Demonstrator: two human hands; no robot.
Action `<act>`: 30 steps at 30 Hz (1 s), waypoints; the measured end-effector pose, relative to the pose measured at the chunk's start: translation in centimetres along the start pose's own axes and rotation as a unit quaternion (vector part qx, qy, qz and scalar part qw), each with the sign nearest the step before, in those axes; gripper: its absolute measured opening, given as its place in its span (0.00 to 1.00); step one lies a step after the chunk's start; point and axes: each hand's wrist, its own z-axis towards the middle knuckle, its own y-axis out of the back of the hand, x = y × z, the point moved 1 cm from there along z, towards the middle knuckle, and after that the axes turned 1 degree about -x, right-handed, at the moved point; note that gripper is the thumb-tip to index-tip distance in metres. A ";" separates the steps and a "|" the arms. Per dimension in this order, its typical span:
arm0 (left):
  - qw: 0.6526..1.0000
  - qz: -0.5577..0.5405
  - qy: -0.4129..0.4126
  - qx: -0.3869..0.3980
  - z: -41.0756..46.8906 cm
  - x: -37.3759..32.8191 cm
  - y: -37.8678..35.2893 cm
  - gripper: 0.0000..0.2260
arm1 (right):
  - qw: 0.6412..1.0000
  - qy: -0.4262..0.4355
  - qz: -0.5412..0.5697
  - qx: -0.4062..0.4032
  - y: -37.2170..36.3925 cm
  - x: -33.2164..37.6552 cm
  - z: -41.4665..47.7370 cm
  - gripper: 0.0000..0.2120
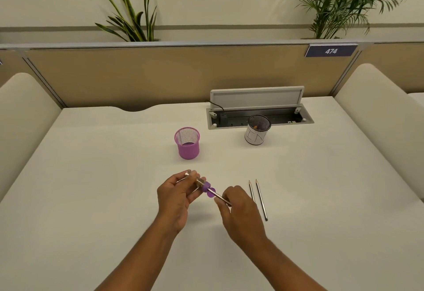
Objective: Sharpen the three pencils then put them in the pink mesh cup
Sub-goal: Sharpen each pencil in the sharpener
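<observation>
The left hand [176, 195] grips a purple sharpener [205, 187], steadying it while the right hand [239, 210] pinches the pencil [220, 197], apparently seated in its mouth. Two more pencils [262, 201] lie at the right hand's 3 o'clock, awaiting their turn. The pink mesh cup [187, 144] stands at 12 o'clock, with no pencils in it.

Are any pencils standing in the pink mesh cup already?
No, the pink mesh cup shows only bare mesh inside; the right hand pinches one pencil, and two pencils lie on the table.
</observation>
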 end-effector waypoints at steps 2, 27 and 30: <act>1.000 -0.001 -0.004 -0.006 0.0 0.1 -0.1 0.11 | 0.992 0.062 -0.106 -0.033 -0.2 0.1 -0.1 0.11; 1.000 -0.007 -0.005 0.002 0.4 -0.2 -0.1 0.10 | 0.993 0.042 -0.112 -0.025 -0.1 1.5 0.9 0.13; 1.000 -0.009 -0.008 -0.002 0.2 0.2 -0.2 0.10 | 0.983 0.083 -0.153 -0.065 -0.1 1.1 1.1 0.12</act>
